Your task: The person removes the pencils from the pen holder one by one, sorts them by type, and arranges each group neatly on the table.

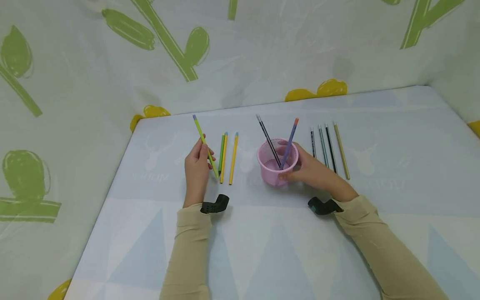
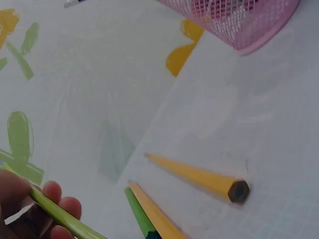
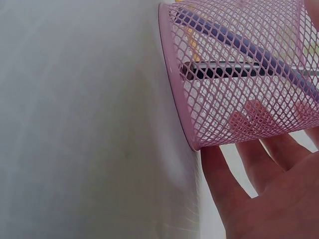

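Observation:
My left hand (image 1: 196, 171) pinches a lime-green pencil (image 1: 198, 128) with a purple end, tilted above the table. Just right of it lie a green pencil (image 1: 221, 154) and two yellow pencils, one beside the green pencil and the other yellow pencil (image 2: 194, 175) a little apart. My right hand (image 1: 315, 171) grips a pink mesh pencil cup (image 1: 271, 175) from its right side, thumb in front and fingers behind the mesh. Inside the upright cup lean a black-and-silver pencil (image 1: 265, 132) and a purple pencil (image 1: 291, 137) with an orange end.
Right of the cup several pencils lie side by side, among them a gold pencil (image 1: 342, 152) and a teal pencil (image 1: 323, 146); my right hand partly covers them. A pale patterned cloth (image 1: 262, 233) covers the table. Behind it hangs a leaf-print curtain (image 1: 258, 54).

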### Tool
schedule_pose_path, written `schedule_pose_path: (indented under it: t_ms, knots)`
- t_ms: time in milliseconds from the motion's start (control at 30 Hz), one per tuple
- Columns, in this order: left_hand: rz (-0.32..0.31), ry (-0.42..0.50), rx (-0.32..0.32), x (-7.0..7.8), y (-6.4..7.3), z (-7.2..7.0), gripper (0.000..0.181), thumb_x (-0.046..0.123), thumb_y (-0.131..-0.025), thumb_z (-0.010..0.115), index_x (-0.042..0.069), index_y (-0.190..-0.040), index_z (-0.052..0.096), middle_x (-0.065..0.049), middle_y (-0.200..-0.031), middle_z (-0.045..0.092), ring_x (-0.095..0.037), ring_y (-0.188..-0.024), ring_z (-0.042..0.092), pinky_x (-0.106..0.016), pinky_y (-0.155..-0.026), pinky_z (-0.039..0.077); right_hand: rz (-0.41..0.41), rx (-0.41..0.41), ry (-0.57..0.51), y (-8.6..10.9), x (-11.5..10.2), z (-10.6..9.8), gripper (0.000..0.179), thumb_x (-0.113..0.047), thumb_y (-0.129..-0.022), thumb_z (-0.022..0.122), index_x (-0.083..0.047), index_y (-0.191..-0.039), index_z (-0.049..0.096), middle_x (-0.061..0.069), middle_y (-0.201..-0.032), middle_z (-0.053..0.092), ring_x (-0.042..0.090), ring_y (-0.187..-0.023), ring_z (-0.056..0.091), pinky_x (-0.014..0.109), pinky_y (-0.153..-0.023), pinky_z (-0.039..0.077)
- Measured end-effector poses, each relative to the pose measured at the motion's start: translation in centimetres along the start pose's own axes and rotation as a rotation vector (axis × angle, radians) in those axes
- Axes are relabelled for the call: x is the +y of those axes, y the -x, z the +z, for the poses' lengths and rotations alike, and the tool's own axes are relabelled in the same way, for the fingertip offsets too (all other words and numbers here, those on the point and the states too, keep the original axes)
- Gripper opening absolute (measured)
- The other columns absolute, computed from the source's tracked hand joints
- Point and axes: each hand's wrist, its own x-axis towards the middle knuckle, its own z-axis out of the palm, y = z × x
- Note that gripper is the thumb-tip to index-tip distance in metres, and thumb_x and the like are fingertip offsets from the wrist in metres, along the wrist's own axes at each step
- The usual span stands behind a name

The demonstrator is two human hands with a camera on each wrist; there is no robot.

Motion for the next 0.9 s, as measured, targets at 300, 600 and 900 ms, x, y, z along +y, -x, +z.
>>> schedule_pose_path:
  t_ms: [300, 600, 900]
  knots:
    - [-0.111, -0.360, -0.102, -1.5, -0.4, 0.1, 0.048, 0.020, -0.095, 0.045, 0.020, -0.143, 0.034, 0.000, -0.117, 0.057, -0.015, -0.097, 0.052, -0.028, -0.071, 0.045, 0.018, -0.005, 0.004, 0.0, 0.0, 0.0, 0.086, -0.024, -0.073, 0.078, -0.023, -0.141, 0.025, 0.002, -0.140, 0.041, 0.022, -0.130, 0.036, 0.055, -0.104, 0.029]
    - [0.028, -0.554, -0.134, -2.1, -0.3, 0.3, 0.043, 0.014, -0.091, 0.055, 0.011, -0.133, 0.049, -0.007, -0.125, 0.051, -0.018, -0.090, 0.053, -0.029, -0.071, 0.045, -0.003, -0.006, -0.002, -0.1, -0.2, 0.0, 0.087, -0.023, -0.072, 0.078, -0.020, -0.141, 0.025, 0.002, -0.140, 0.040, 0.022, -0.129, 0.036, 0.053, -0.104, 0.031]
    - [0.027, -0.571, -0.134, -1.8, -0.1, 0.4, 0.039, 0.016, -0.092, 0.053, 0.012, -0.131, 0.052, -0.008, -0.128, 0.048, -0.019, -0.091, 0.052, -0.031, -0.074, 0.045, -0.001, -0.004, 0.006, -0.1, -0.1, -0.1, 0.087, -0.023, -0.073, 0.078, -0.021, -0.142, 0.024, 0.004, -0.141, 0.040, 0.024, -0.130, 0.035, 0.053, -0.103, 0.031]
